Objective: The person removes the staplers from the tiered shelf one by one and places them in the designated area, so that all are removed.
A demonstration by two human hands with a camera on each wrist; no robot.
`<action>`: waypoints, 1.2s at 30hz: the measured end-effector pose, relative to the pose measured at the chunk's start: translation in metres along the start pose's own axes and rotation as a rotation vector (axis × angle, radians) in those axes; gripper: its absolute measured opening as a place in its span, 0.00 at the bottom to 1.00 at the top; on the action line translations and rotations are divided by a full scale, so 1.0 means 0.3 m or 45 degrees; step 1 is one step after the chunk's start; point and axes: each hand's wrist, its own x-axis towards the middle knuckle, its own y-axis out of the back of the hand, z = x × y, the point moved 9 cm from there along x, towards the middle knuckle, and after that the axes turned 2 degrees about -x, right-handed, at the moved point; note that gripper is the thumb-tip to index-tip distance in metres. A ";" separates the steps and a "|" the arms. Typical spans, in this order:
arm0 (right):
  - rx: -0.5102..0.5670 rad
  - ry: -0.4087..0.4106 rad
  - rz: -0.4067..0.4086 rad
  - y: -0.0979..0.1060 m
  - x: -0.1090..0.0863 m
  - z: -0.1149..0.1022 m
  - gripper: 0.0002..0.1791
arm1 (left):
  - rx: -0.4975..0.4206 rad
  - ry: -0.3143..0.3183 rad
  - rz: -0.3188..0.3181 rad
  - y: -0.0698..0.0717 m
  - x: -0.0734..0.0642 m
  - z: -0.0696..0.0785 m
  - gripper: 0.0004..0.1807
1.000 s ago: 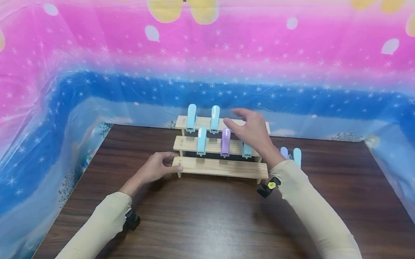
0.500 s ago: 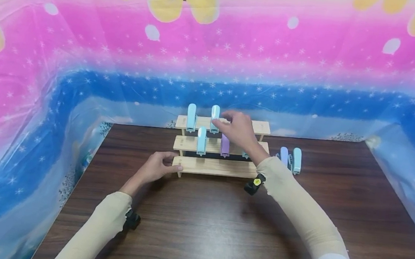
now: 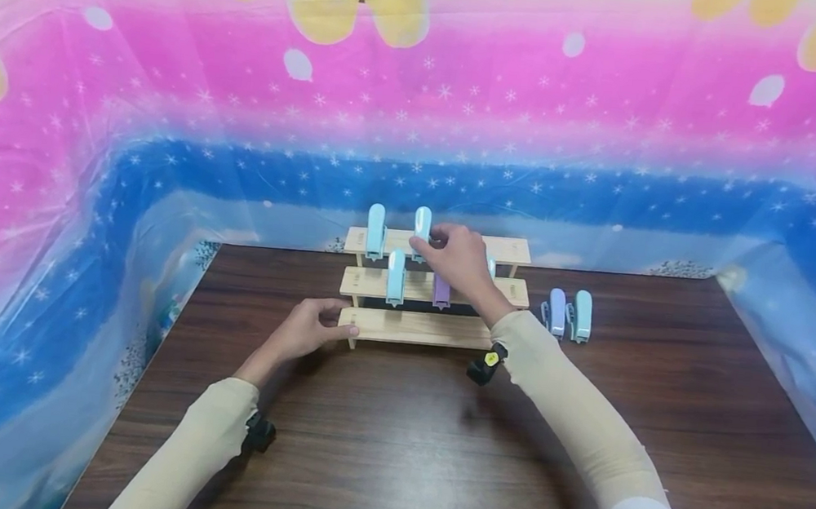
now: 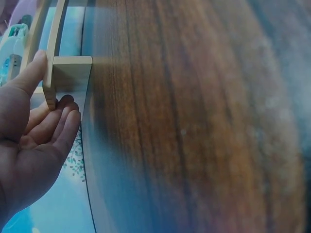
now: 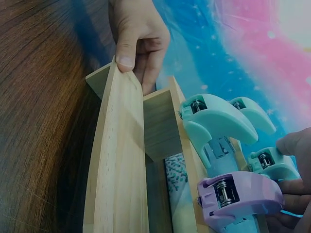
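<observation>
Head view, left grip: clamped on wooden rack, front-tier left end.
Right grip: pinched on light-blue stapler, top tier.

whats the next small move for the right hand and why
Probably close the right hand on the nearer top-shelf teal stapler: thumb and fingers sit either side of it, and the left hand holds the wooden rack.
</observation>
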 end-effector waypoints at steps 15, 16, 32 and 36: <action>-0.027 -0.032 0.098 0.018 -0.004 -0.005 0.21 | -0.002 -0.012 0.003 0.001 0.005 0.008 0.33; -0.029 -0.036 0.101 0.019 -0.003 -0.004 0.22 | -0.001 -0.013 0.002 0.000 0.004 0.008 0.33; 0.136 -0.036 0.155 0.126 -0.020 -0.041 0.24 | 0.012 -0.004 0.004 -0.001 0.000 0.009 0.34; 0.134 -0.017 0.166 0.171 -0.039 -0.050 0.25 | 0.010 -0.018 0.005 0.000 -0.003 0.012 0.34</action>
